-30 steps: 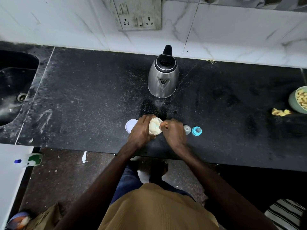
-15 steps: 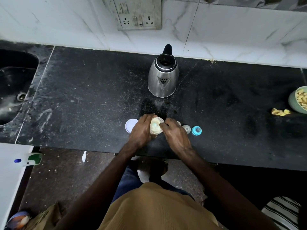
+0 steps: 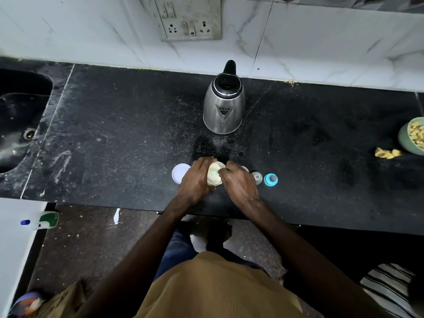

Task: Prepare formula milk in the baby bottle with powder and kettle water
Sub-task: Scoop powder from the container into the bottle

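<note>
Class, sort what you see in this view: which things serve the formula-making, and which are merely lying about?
For the job: kettle, powder jar, scoop, white lid, clear cap, blue teat ring.
Lying about: bowl of snacks, loose snack pieces, sink, wall socket.

Materials on the bench.
Brushed stainless-steel kettle (image 3: 223, 109) with glossy black plastic rim; black speckled stone countertop (image 3: 114, 134), matt, dusty; white veined wall tiles (image 3: 321, 42), glossy; round white plastic lid (image 3: 180, 173); sky-blue plastic bottle collar (image 3: 270, 179).

I am holding both forearms forward, hands nearly touching. My left hand (image 3: 195, 180) is curling its fingers round the tub (image 3: 214, 179); my right hand (image 3: 238, 183) is bunching curled fingertips at its mouth.
</note>
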